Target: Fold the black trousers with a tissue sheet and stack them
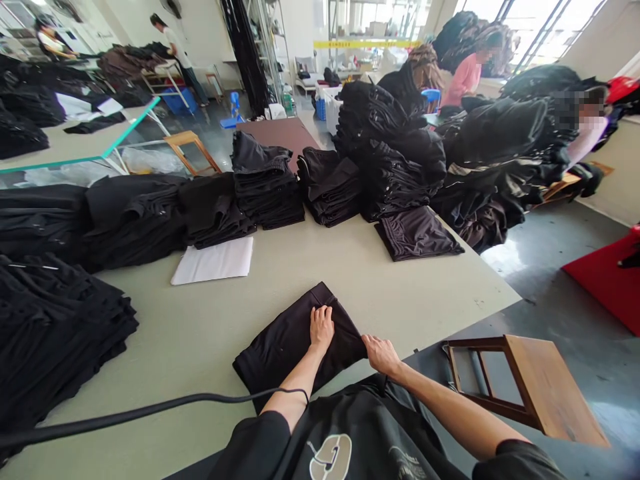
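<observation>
A: And there it was, the dark folded garment (280,350), laid near the six o'clock edge of the desk (415,293)! How was the left hand (321,328) placed?

B: Palm down on top, half open, its fingers loosely bent; the cloth was pressed, not clasped.

A: And the right hand (381,353)?

B: Closed! The garment's three o'clock corner was gripped in curled fingers.

A: What was seen around it?

B: From the garment, white paper (213,261) was spotted towards ten o'clock, a dark pile (57,333) at nine, another folded garment (420,233) between one and two, and, off the desk, a wooden stool (550,387) past three.
</observation>
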Motion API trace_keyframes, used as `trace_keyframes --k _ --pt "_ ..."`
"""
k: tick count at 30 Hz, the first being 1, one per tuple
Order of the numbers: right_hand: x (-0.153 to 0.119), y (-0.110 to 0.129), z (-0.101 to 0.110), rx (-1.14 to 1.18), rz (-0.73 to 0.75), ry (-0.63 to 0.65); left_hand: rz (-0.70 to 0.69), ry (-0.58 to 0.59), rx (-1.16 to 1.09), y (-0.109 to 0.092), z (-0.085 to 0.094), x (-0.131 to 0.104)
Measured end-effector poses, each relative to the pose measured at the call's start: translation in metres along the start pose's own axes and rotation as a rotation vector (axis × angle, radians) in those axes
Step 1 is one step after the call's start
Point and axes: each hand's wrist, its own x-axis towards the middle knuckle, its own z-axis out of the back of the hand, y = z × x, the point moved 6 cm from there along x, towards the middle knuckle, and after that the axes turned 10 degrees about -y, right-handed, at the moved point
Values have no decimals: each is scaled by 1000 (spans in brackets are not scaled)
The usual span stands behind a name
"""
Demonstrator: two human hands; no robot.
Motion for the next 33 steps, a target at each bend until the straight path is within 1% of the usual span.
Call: trace_keyframes --k 10,14,16,19,21,22,23,25,27,29,30,31,33 --pt "-8 -5 -8 72 2 19 -8 28 0 -10 -2 -2" --pt "-15 -9 -13 147 -28 -15 43 43 17 -21 -3 -1" --pt "-27 -16 -20 174 -14 -31 86 69 20 -24 -5 1" --pt "-51 -38 -35 167 6 -27 140 117 5 -21 -4 7" --pt "-59 -55 -41 126 -24 -18 123 172 -24 -19 -1 10" --pt "-58 -61 -39 109 -43 -32 96 207 -43 -19 0 9" --pt "-53 -63 -35 103 -54 -59 62 244 -65 -21 3 6" --pt "-32 -56 -16 122 -43 -141 -13 279 -114 -27 12 -4" --pt "-3 -37 8 150 13 -213 -76 233 -155 -34 28 -19" --pt "26 -12 29 150 105 -246 -63 133 -150 -31 49 -34" --pt "39 -1 36 144 147 -251 -21 80 -121 -23 60 -42" --pt "50 10 40 137 188 -251 42 34 -78 -11 72 -51" --pt "67 29 42 119 260 -261 201 -38 41 24 94 -72"
